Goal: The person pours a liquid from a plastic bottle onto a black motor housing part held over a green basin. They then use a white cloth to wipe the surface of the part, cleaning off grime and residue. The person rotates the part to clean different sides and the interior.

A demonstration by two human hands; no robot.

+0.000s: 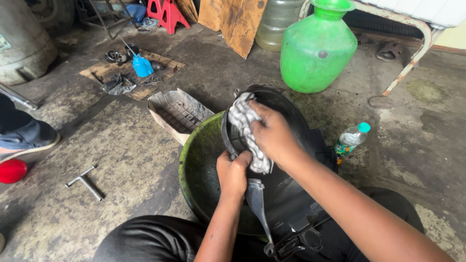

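My left hand (233,173) grips the near edge of a black plastic engine cover (286,194) that stands tilted over a green basin (194,165). Pressed against the cover's upper rim, my right hand (273,133) holds a grey-white rag (245,123), which drapes down toward the left hand. A metal bracket hangs from the cover's lower part. My legs in dark trousers frame the basin at the bottom.
A big green water pot (318,48) stands behind, a small plastic bottle (352,138) to the right. Left of the basin lie a grey tray (177,114) and a T-shaped wrench (86,182). Farther back sits cardboard with a blue oil can (142,65). Another person's shoe (26,140) is at far left.
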